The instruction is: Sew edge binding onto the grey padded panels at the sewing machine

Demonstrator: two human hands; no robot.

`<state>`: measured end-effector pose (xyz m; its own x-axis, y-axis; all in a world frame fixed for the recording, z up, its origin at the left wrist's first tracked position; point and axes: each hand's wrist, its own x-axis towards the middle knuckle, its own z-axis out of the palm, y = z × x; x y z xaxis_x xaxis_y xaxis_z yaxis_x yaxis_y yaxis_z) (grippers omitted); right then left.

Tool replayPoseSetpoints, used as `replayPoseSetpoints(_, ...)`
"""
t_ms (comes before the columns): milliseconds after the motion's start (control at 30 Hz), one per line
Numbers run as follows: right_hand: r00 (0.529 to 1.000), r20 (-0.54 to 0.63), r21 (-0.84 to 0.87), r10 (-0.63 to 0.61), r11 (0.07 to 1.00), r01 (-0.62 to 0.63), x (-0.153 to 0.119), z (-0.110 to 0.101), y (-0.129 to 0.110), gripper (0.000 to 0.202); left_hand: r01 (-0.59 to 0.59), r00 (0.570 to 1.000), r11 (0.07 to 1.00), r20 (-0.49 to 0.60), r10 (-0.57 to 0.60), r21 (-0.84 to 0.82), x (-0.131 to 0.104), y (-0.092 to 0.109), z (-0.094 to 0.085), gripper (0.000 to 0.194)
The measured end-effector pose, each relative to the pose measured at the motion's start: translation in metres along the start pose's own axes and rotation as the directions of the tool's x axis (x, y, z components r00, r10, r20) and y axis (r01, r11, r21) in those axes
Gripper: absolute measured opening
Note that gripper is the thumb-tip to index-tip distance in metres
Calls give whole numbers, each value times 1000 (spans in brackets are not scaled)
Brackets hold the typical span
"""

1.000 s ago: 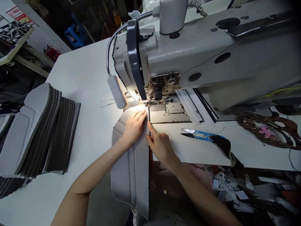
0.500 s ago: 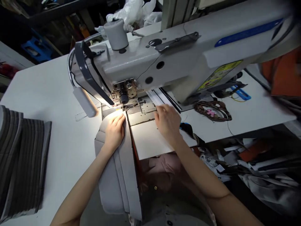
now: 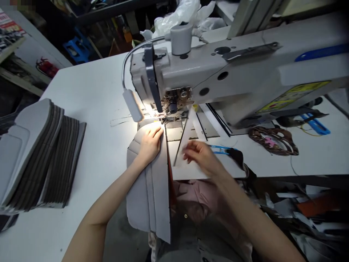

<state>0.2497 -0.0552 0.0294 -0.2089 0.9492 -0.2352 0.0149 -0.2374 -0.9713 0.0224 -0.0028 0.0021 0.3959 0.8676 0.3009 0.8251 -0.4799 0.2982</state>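
Observation:
A grey padded fabric panel point(image 3: 147, 203) with stitched seams lies under the sewing machine's needle area point(image 3: 163, 118) and hangs over the table's front edge. My left hand point(image 3: 151, 143) is on its upper part, fingers together and bent against the cloth close to the presser foot. To the right, my right hand point(image 3: 203, 156) has its fingers curled at a white strip point(image 3: 185, 136) with a dark edge, which slants across the table. Motion smears those fingertips, but they seem to pinch the strip. More white strips point(image 3: 214, 120) lie beneath the machine arm.
A stack of grey padded panels point(image 3: 60, 156) stands on the left. A lamp point(image 3: 132, 105) lights the needle. Blue-handled snips point(image 3: 219, 149), a brown hair band point(image 3: 274, 142) and a blue tool point(image 3: 316, 124) lie at right. Scraps point(image 3: 313, 211) are heaped below the table.
My right hand has drawn a white strip out from under the machine arm, leftward and toward me. My left hand stays on the panel. The head view has shifted left.

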Motion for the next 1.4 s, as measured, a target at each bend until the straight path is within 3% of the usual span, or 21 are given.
replayPoseSetpoints(67,995,43,113,-84,990,79,-9,29,8,32,6,999,999,-46,-8,-43,-1,-2,1,37)
replayPoseSetpoints(133,954,-48,10,-295,955,296,-4,46,13,26,19,993,993,-115,-33,-119,-2,-4,2,29)
replayPoseSetpoints(200,836,-74,-258,-544,820,511,13,50,17,18,66,978,977,-183,-104,-204,-3,-6,2,20)
replayPoseSetpoints(267,730,66,-521,-680,601,606,34,46,19,20,110,959,956,-224,-174,-270,-4,-6,1,14)
replayPoseSetpoints(333,694,243,-676,-677,395,622,51,42,20,27,84,961,951,-227,-156,-298,-5,-5,-1,13)
replayPoseSetpoints(400,684,340,-748,-646,255,612,60,40,21,30,3,977,959,-203,-63,-283,-4,-2,-3,15)
replayPoseSetpoints(533,666,363,-800,-651,149,581,59,42,23,33,-66,989,974,-145,35,-216,-2,1,-4,15)
replayPoseSetpoints(767,704,331,-808,-629,197,556,60,46,24,32,-91,991,981,-117,72,-170,-2,-1,-1,23)
replayPoseSetpoints(933,823,177,-882,-540,284,376,46,54,12,21,-120,990,989,-83,113,-90,-2,1,-1,24)
replayPoseSetpoints(1033,918,74,-893,-391,384,235,5,61,9,7,-113,993,993,-29,112,-22,0,4,-3,24)
replayPoseSetpoints(1100,959,121,-865,-255,447,228,-32,65,15,7,-125,992,992,-3,125,17,1,5,-4,23)
replayPoseSetpoints(1200,975,196,-775,-106,593,220,-81,70,32,17,-163,987,985,9,163,50,4,5,-5,22)
replayPoseSetpoints(1333,992,122,-450,-2,891,57,-101,75,54,20,-168,986,985,20,168,29,7,2,-4,23)
replayPoseSetpoints(1400,994,95,-272,52,962,-24,-97,77,58,20,-172,985,985,19,172,23,9,-1,-3,23)
